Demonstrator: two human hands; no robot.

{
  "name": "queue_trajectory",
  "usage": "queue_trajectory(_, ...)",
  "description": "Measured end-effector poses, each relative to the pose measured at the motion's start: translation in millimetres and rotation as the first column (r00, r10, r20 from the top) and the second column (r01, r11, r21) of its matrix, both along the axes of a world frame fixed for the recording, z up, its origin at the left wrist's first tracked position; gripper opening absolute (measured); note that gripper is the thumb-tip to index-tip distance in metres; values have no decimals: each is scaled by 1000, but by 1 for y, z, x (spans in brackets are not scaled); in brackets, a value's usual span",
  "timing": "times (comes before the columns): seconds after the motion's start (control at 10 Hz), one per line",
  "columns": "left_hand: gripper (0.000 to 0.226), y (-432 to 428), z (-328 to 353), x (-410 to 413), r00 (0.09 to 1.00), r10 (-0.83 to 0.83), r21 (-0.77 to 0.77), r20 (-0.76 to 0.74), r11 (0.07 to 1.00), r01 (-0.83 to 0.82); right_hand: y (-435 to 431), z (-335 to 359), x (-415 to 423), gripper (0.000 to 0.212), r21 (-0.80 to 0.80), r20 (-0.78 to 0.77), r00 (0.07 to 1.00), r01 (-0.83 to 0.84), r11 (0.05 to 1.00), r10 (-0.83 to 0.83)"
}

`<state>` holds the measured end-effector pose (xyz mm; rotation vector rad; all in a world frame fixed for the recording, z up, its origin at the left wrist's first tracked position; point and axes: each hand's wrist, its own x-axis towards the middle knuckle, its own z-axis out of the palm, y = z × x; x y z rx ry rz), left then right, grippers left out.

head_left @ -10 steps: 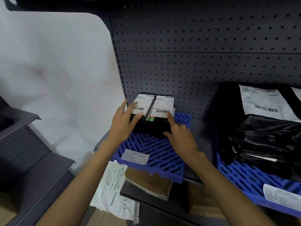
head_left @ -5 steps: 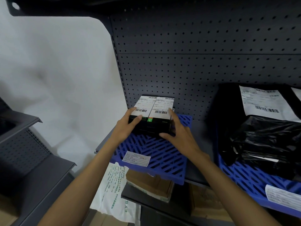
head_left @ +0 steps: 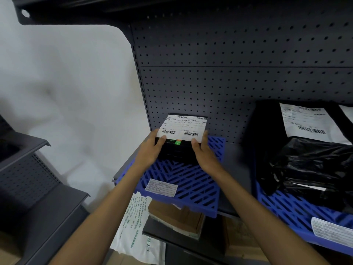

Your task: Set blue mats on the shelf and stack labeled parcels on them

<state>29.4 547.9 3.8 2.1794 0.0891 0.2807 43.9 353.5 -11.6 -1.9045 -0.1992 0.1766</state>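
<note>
Left hand (head_left: 150, 150) and right hand (head_left: 205, 155) clasp a stack of black labelled boxes (head_left: 181, 142) from either side, fingers pressed flat against its flanks. The stack rests at the back of the blue mat (head_left: 183, 184) on the shelf (head_left: 236, 169), against the pegboard. A second mat (head_left: 294, 209) holds black bags (head_left: 315, 159) (labelled on top). Both mats appear placed; stacking seems underway.

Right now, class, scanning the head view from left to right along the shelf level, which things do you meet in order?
Left hand → black labeled boxes on the left blue mat → right hand → bare shelf strip → black bagged parcels on the right blue mat.
</note>
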Motion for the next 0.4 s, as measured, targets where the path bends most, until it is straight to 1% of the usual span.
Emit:
queue_trajectory(0.1,40,-1,3,-3,1000,-19,60,-15,998,20,3,1,-1,75,-23,2,1000,4,1000,-4)
queue_trajectory(0.2,42,0,11,-8,999,-40,137,-26,990,43,-3,6,0,78,-108,19,999,-32,994,35)
queue_trajectory(0.3,55,-3,17,-15,1000,-11,316,-19,949,17,-12,12,1,80,-179,60,996,-51,983,63)
queue_trajectory(0.4,56,-12,26,-31,998,-3,515,63,857,-30,-25,23,-12,74,-221,184,978,-54,974,96)
